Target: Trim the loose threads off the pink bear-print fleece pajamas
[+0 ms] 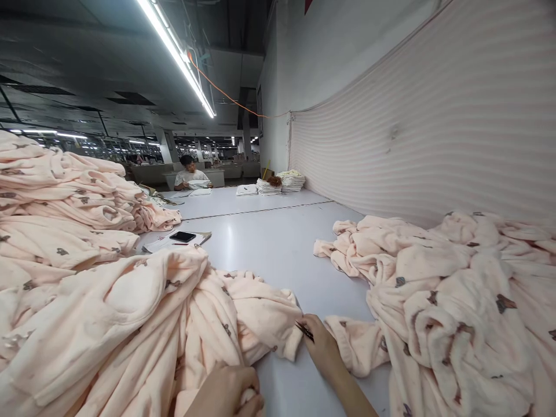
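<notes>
My left hand [232, 391] is closed on a fold of a pale pink fleece garment [208, 324] with small brown printed figures. The garment lies bunched on the table and spreads off to the left. In my right hand [321, 346] is a pair of small dark thread snips [304, 330], the tips pointing left at the garment's cuff edge. Whether the blades touch the cloth I cannot tell. Just right of that hand lies a sleeve [360, 346] from another pink heap.
Pink garments are heaped high at left [65, 197] and at right [460, 301]. Further along the pale table [269, 237] are a phone [182, 236] on papers and folded white stacks [292, 180]. A person [191, 175] sits at the far end. Striped cloth [417, 127] covers the right wall.
</notes>
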{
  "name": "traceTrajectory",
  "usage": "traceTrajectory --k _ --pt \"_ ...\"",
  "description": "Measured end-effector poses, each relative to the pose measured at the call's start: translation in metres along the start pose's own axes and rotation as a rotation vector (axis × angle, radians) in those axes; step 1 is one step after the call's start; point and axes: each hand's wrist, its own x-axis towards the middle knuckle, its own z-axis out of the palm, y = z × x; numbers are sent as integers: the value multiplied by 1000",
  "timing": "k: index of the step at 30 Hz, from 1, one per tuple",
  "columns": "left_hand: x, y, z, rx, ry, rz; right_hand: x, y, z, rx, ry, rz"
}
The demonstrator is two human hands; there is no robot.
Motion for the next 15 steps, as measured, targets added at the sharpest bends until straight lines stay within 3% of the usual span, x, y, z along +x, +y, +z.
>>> traceTrajectory --k 4,9,12,15 --pt "16 12 22 50 78 28 -16 -28 -6 170 49 43" --pt "29 28 44 37 251 -51 -48 -64 4 346 47 73" --pt "34 27 45 -94 376 -70 -57 -77 6 350 159 -43" --pt "32 22 36 -411 411 52 -53 -84 -3 144 358 -215"
